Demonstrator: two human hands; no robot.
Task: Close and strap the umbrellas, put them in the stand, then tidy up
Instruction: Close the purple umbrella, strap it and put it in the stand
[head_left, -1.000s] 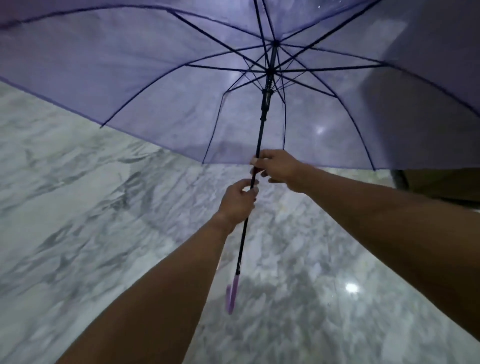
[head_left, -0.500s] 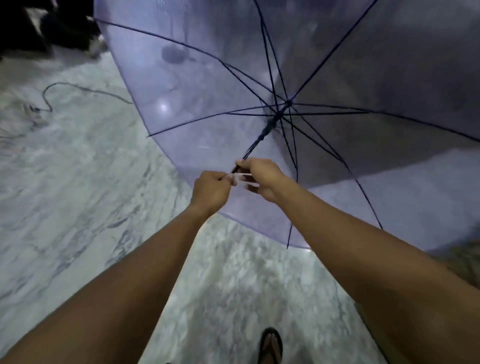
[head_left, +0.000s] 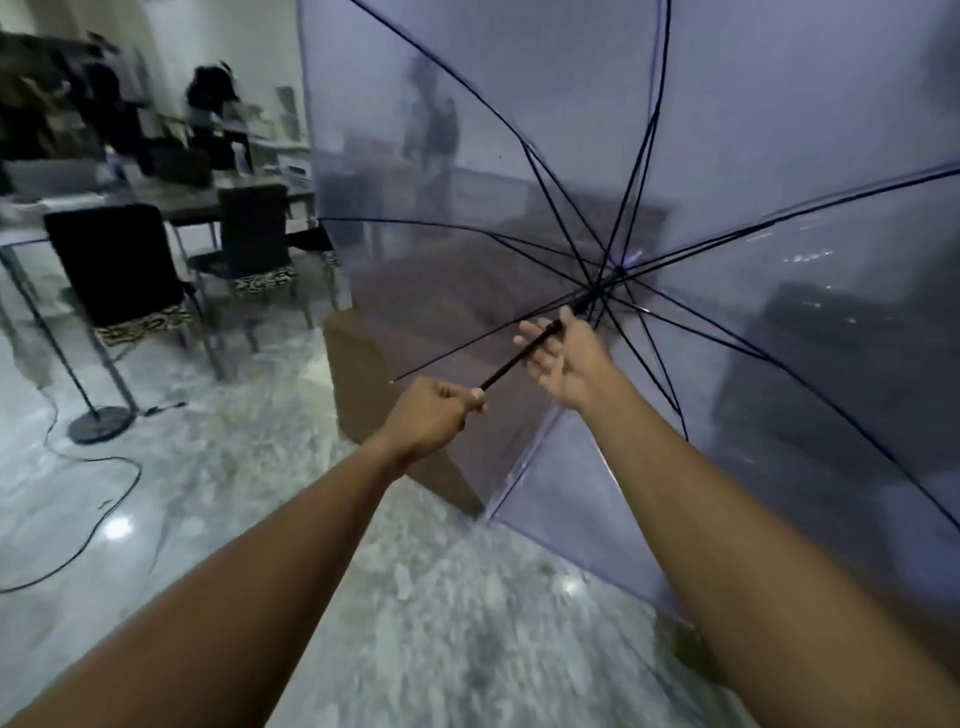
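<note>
Two bare forearms reach forward from the bottom edge over a grey-veined marble floor (head_left: 415, 597). At their ends, the left hand (head_left: 434, 413) is curled into a fist round the lower part of a thin black shaft (head_left: 511, 364), thumb on top. Just beyond it the right hand (head_left: 563, 361) lies slack, palm up and fingers spread almost straight; the shaft crosses it, but the fingers do not close on it. The shaft belongs to the umbrella (head_left: 467, 156), fully spread and tipped on its side, its inside facing the person and filling the right of the view. Its dark ribs (head_left: 605, 283) fan out from a hub just past the right hand, and the pale purple skin is translucent. Behind the lower edge stands a brown block (head_left: 358, 384). To the left a black cable (head_left: 139, 470) loops over the floor near a round base (head_left: 98, 423). Farther back, two dark chairs (head_left: 117, 260) stand at a cluttered table (head_left: 192, 200).
</note>
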